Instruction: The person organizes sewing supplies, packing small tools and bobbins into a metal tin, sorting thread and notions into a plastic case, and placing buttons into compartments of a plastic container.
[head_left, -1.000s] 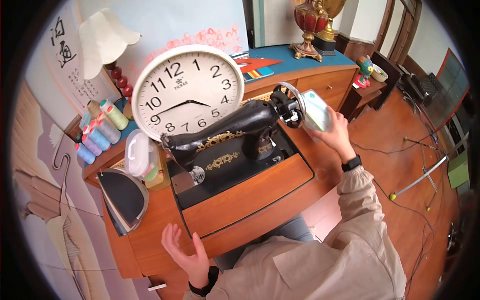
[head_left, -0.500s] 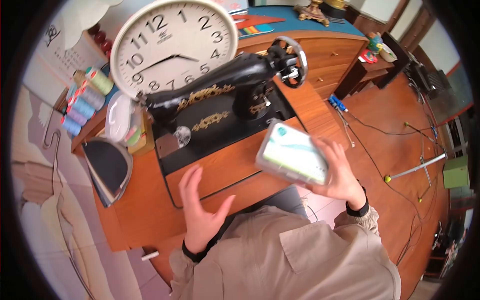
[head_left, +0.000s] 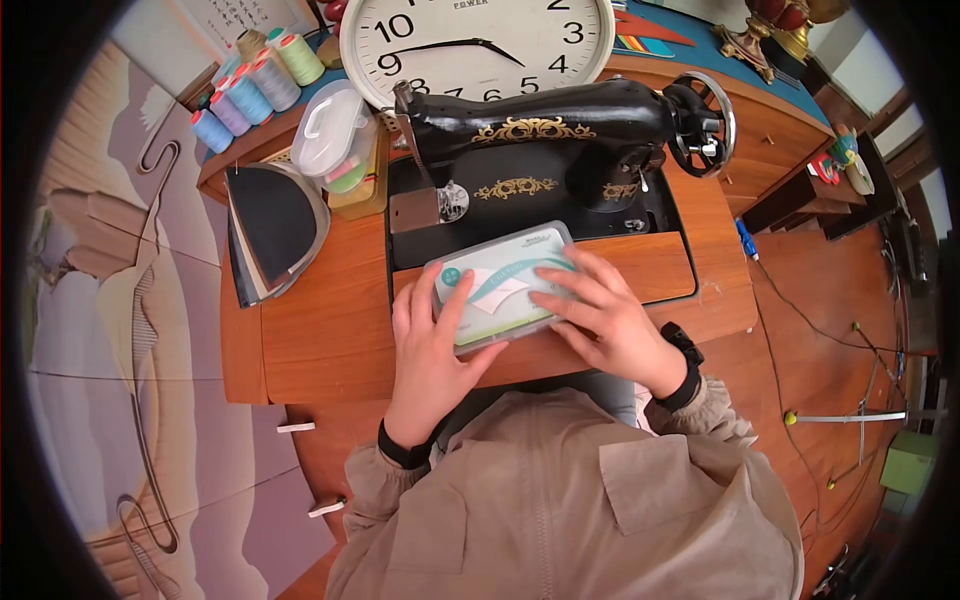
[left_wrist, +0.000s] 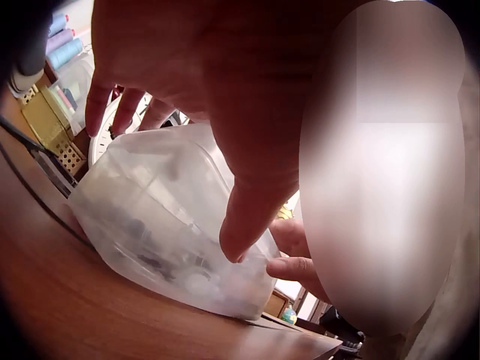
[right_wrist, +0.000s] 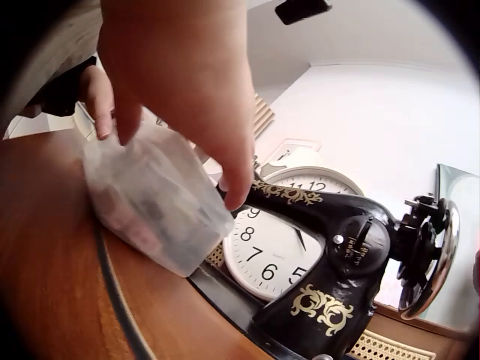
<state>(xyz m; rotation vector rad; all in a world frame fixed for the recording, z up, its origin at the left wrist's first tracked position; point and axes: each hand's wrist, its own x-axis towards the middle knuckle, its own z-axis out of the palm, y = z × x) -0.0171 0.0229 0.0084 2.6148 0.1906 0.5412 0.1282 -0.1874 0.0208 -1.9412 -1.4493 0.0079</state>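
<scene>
A translucent plastic box (head_left: 503,268) with a white and teal label on its lid sits at the front of the sewing machine table. My left hand (head_left: 432,355) grips its left end, fingers over the lid and thumb along the near side. At the right end my right hand (head_left: 622,328) holds it too, fingertips on the lid and thumb at the near edge. In the left wrist view the frosted side of the box (left_wrist: 161,217) shows small dark and pale things inside, blurred. Right behind the box stands the black sewing machine (head_left: 560,118) with gold ornament.
A large round clock (head_left: 450,75) leans behind the machine. At the left are a clear lidded container (head_left: 335,130), thread spools (head_left: 273,82) and a stack of dark half-round sheets (head_left: 277,222). The handwheel (head_left: 722,130) juts out at the right; a blue-tipped cable (head_left: 747,240) hangs beyond the table edge.
My right hand has brought the box from beside the handwheel leftward to the table front before the machine. My left hand, free earlier, has come up and taken hold of its left end.
</scene>
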